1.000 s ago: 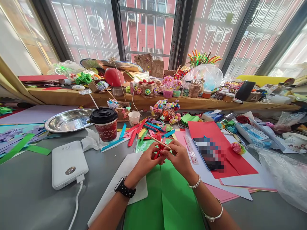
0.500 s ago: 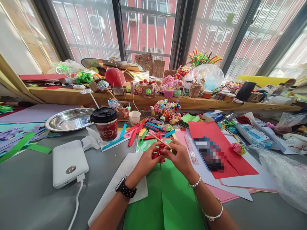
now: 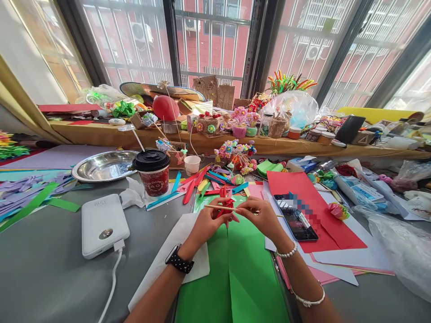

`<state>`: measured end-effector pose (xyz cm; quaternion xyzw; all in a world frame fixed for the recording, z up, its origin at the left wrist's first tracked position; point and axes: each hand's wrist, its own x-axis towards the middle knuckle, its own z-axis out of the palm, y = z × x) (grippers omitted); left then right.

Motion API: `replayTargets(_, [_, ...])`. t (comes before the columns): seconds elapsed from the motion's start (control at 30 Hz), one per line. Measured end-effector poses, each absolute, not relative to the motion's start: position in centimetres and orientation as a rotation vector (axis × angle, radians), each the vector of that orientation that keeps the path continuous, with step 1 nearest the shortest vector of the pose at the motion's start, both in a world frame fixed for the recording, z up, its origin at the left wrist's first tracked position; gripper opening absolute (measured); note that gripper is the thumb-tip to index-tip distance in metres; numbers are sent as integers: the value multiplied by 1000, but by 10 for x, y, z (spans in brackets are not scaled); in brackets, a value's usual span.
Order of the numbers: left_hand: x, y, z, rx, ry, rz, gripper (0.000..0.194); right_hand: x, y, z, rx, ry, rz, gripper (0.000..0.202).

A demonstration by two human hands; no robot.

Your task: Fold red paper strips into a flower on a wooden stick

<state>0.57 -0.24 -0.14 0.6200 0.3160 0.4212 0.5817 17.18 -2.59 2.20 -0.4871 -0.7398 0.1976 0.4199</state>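
Over the green paper sheets, my left hand is closed on a red and pink folded-paper flower, its pointed paper ends sticking out above and below the fingers. A thin wooden stick lies across the near side of the flower. My right hand pinches this stick between thumb and fingers, and it points left towards the left hand. Whether the stick tip touches the paper I cannot tell. Beneath the left forearm is a white sheet.
Left of my hands are a white power bank with a cable, a lidded paper cup and a steel plate. Coloured paper strips lie ahead. On the right, a phone rests on red paper.
My right hand has moved right, away from my left hand. The stick has turned from slanting to nearly level, and more of the paper flower shows.
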Motion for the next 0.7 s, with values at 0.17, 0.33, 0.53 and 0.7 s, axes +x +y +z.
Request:
replayTargets(0.17, [6, -6, 4, 1493, 722, 956, 40, 169, -26, 21, -1222, -1854, 605, 18])
replayTargets(0.33, [6, -6, 1, 1514, 721, 939, 38, 168, -26, 20, -1200, -1850, 622, 15])
replayTargets(0.53, [7, -6, -1, 1562, 742, 876, 37, 165, -27, 19, -1195, -1841, 560, 15])
replayTargets(0.7, [3, -4, 2, 1572, 802, 905, 45, 162, -29, 21, -1173, -1815, 527, 15])
